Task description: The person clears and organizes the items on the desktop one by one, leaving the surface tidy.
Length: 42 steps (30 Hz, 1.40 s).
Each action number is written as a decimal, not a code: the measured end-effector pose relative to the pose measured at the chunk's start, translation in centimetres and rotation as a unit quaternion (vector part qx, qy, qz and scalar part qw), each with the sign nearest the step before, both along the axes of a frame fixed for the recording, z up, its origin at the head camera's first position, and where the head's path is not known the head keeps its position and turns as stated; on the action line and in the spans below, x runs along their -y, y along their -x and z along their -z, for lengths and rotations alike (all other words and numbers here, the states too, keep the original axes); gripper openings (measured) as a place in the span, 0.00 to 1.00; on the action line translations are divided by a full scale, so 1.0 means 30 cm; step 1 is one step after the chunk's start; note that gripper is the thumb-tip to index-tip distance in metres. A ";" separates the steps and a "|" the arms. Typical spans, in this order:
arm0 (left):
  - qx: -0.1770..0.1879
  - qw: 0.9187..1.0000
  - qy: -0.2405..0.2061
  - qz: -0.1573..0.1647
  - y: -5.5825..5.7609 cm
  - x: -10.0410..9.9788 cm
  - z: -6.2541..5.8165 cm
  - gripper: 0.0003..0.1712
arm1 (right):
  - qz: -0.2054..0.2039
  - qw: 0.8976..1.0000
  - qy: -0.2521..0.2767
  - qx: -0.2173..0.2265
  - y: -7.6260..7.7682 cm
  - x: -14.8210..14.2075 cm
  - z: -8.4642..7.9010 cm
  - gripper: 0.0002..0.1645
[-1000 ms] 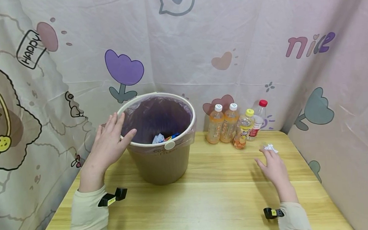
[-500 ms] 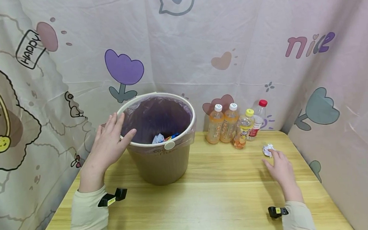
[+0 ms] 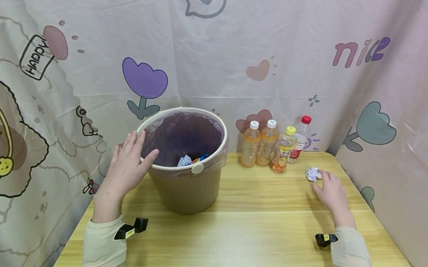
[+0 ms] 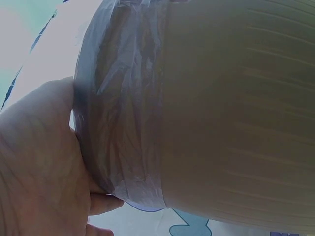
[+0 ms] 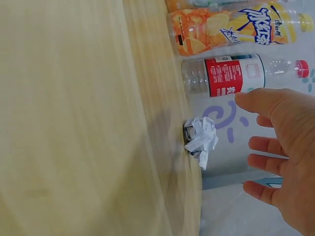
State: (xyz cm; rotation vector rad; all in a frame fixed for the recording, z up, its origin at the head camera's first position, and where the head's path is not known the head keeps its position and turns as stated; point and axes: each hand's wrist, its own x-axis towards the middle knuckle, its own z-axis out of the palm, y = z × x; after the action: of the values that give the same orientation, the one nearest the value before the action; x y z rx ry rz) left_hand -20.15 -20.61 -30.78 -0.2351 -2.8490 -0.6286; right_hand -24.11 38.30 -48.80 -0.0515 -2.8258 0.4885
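Observation:
A crumpled paper ball [image 3: 312, 174] lies at the right rear of the wooden table. Just to its right hovers my right hand [image 3: 331, 192], fingers loosely bent and holding nothing; in the right wrist view a gap shows between the fingers and the paper ball [image 5: 201, 139]. My left hand [image 3: 126, 166] rests against the left rim of a brown trash can [image 3: 188, 191], its fingers extended along the edge. The left wrist view has the palm against the clear liner [image 4: 130, 108] folded over the rim. Inside the can are crumpled white paper [image 3: 184, 161] and a colourful wrapper [image 3: 199, 159].
Behind the paper ball, to its left, stand two white-capped bottles [image 3: 250, 145], a yellow-capped tea bottle [image 3: 283, 151] and a red-capped bottle [image 3: 301, 139]. A patterned curtain [image 3: 210, 69] encloses the wooden table [image 3: 241, 237] at the back and both sides.
My right hand has drawn back to the right, and the paper ball, partly covered by the fingers at first, now shows in full. The left hand and the can have stayed put.

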 end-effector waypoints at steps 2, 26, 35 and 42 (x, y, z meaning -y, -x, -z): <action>0.000 1.000 -0.001 -0.001 0.000 -0.001 0.001 0.48 | 0.000 1.000 -0.001 0.003 0.012 -0.007 -0.004 0.35; -0.005 1.000 -0.002 -0.002 0.002 0.002 0.009 0.48 | 0.001 0.998 0.009 0.061 0.125 -0.018 -0.006 0.40; -0.006 1.000 -0.003 0.000 0.002 0.001 0.008 0.48 | 0.013 0.996 0.011 0.089 0.160 -0.022 0.031 0.41; -0.008 1.000 -0.005 0.000 0.001 0.000 0.009 0.48 | 0.025 0.993 0.018 0.113 0.175 -0.029 0.066 0.44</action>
State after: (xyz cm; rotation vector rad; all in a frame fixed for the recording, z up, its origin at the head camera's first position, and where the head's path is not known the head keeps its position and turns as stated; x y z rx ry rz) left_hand -20.17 -20.62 -31.04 -0.2370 -2.8302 -0.6365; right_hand -29.36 39.16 -50.77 -0.1957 -3.0264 0.5549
